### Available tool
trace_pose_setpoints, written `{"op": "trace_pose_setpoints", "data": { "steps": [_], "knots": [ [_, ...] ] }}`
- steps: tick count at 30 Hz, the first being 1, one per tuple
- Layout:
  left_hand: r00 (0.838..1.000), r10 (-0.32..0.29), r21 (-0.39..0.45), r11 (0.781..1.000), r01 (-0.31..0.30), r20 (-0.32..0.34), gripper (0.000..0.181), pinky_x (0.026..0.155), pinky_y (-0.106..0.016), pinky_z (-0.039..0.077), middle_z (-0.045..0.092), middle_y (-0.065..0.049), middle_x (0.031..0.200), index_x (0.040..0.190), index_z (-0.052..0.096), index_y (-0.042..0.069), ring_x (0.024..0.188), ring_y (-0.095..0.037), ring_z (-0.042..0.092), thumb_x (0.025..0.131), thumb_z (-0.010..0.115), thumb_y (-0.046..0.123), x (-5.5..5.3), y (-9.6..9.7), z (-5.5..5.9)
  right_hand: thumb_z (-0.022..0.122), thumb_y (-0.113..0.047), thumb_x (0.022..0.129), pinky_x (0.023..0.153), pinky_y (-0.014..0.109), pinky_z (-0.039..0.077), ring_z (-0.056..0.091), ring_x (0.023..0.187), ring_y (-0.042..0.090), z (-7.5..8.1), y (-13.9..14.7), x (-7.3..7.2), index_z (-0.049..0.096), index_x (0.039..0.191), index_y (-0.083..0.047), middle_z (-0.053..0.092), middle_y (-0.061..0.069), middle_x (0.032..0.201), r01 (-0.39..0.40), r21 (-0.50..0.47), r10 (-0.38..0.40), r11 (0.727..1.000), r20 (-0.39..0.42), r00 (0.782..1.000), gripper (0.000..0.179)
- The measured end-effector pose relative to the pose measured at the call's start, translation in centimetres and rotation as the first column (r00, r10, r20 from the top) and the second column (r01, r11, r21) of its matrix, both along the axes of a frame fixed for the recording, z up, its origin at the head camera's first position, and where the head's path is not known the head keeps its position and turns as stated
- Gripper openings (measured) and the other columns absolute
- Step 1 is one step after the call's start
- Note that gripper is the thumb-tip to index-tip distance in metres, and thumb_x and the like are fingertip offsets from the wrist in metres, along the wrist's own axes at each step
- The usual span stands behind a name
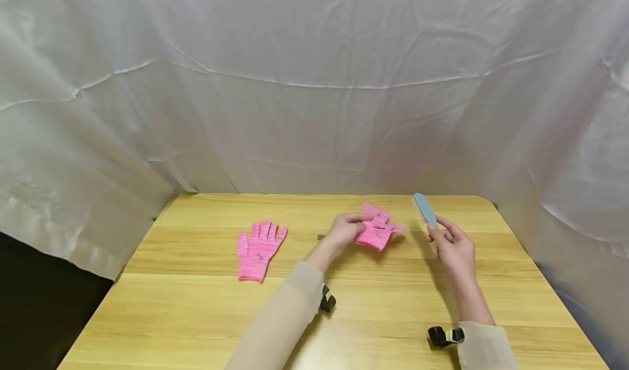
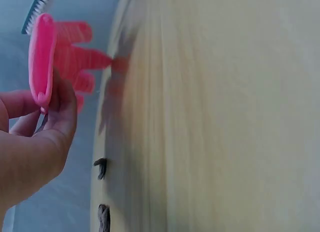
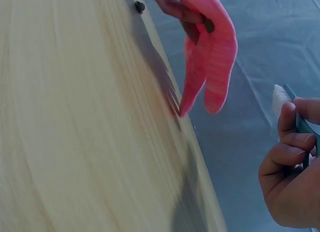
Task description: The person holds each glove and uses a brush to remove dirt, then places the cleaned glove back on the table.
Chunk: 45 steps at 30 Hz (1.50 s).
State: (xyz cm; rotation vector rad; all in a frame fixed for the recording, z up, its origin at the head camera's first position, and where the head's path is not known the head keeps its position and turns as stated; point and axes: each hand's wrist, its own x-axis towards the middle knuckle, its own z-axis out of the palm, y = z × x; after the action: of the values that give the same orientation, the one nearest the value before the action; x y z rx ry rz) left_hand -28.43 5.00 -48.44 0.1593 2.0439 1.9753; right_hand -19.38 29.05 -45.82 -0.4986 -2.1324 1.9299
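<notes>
In the head view my left hand pinches a pink knit glove by its side and holds it up off the table. The glove's fingers hang away from the hand, and its cuff opening shows in the left wrist view. A dark spot or bit shows on this glove in the right wrist view. To the right, my right hand grips a small blue brush with pale bristles by its handle. The bristles point toward the glove but stay apart from it. A second pink glove lies flat on the table at left, with a small greyish mark on it.
Small dark brown pieces lie on the wooden table near its far edge, partly behind the left hand in the head view. A pale grey cloth curtain hangs behind and on both sides. Black wrist cameras sit by the sleeves.
</notes>
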Motion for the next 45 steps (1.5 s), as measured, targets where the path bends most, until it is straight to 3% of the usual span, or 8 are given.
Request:
{"op": "trace_pose_setpoints", "data": {
  "steps": [10,22,25,29,33,38,42,45],
  "knots": [
    [0.992,0.103,0.185,0.979,-0.088,-0.071,0.033,0.091,-0.034,0.060,0.071,-0.016,0.125,0.126,0.073,0.001,0.099,-0.014,0.067,0.095,0.066,-0.005,2.3,-3.5,1.4,0.068,-0.036,0.102,0.049,0.018,0.037,0.040,0.055,0.003,1.0,-2.3,0.3,0.056,0.148,-0.009,0.068,-0.013,0.079,-0.083,0.121,0.093,0.989,-0.082,0.992,0.055],
    [0.979,0.199,0.267,0.946,-0.183,-0.036,0.040,0.105,-0.032,0.052,0.057,-0.016,0.149,0.136,0.065,0.000,0.138,-0.034,0.053,0.096,0.065,-0.005,6.0,-7.3,2.5,0.070,-0.027,0.101,0.046,0.021,0.035,0.039,0.053,0.005,2.0,-5.7,1.6,0.060,0.144,-0.011,0.068,-0.007,0.080,-0.159,0.138,0.180,0.977,-0.151,0.972,0.047],
    [0.975,0.218,0.288,0.937,-0.196,-0.044,0.046,0.104,-0.033,0.053,0.048,-0.017,0.157,0.140,0.063,0.001,0.136,-0.034,0.054,0.095,0.064,-0.008,6.4,-7.8,2.7,0.070,-0.025,0.102,0.047,0.020,0.036,0.039,0.054,0.005,2.3,-6.5,1.9,0.062,0.143,-0.011,0.068,-0.006,0.081,-0.173,0.134,0.195,0.976,-0.174,0.965,0.044],
    [0.975,0.204,0.314,0.934,-0.169,-0.083,0.056,0.092,-0.030,0.059,0.040,-0.015,0.163,0.146,0.058,0.005,0.104,-0.021,0.070,0.093,0.061,-0.013,6.6,-8.3,2.8,0.070,-0.022,0.102,0.048,0.017,0.035,0.040,0.055,0.004,2.7,-7.6,2.0,0.063,0.140,-0.010,0.067,-0.008,0.079,-0.172,0.105,0.190,0.979,-0.193,0.963,0.041],
    [0.978,0.176,0.348,0.929,-0.129,-0.107,0.062,0.082,-0.024,0.060,0.039,-0.014,0.163,0.150,0.054,0.006,0.082,-0.009,0.067,0.092,0.058,-0.017,6.6,-8.4,2.9,0.070,-0.022,0.102,0.048,0.017,0.034,0.040,0.056,0.004,2.9,-8.7,1.7,0.063,0.141,-0.010,0.066,-0.009,0.078,-0.189,0.068,0.199,0.980,-0.186,0.962,0.041],
    [0.983,0.153,0.338,0.935,-0.109,-0.106,0.062,0.079,-0.020,0.058,0.052,-0.016,0.151,0.150,0.054,0.007,0.082,-0.007,0.065,0.093,0.061,-0.014,6.9,-8.0,2.8,0.070,-0.021,0.101,0.048,0.017,0.034,0.041,0.057,0.004,2.8,-9.6,1.4,0.063,0.141,-0.010,0.065,-0.006,0.079,-0.222,0.060,0.230,0.973,-0.203,0.952,0.042],
    [0.992,0.115,0.346,0.934,-0.090,-0.050,0.056,0.091,-0.025,0.058,0.063,-0.017,0.133,0.148,0.055,0.002,0.091,-0.006,0.067,0.095,0.062,-0.011,7.0,-7.6,2.7,0.070,-0.019,0.101,0.048,0.017,0.034,0.043,0.059,0.005,2.5,-9.2,1.5,0.064,0.139,-0.011,0.065,-0.005,0.079,-0.217,0.063,0.225,0.974,-0.185,0.957,0.040],
    [0.993,0.109,0.335,0.938,-0.091,-0.034,0.051,0.098,-0.028,0.056,0.062,-0.019,0.139,0.146,0.056,0.000,0.102,-0.011,0.068,0.096,0.062,-0.009,6.8,-7.8,2.7,0.071,-0.021,0.101,0.048,0.018,0.034,0.042,0.059,0.005,2.5,-8.9,1.4,0.064,0.139,-0.012,0.065,-0.005,0.079,-0.214,0.067,0.223,0.975,-0.169,0.960,0.040]
  ]
}}
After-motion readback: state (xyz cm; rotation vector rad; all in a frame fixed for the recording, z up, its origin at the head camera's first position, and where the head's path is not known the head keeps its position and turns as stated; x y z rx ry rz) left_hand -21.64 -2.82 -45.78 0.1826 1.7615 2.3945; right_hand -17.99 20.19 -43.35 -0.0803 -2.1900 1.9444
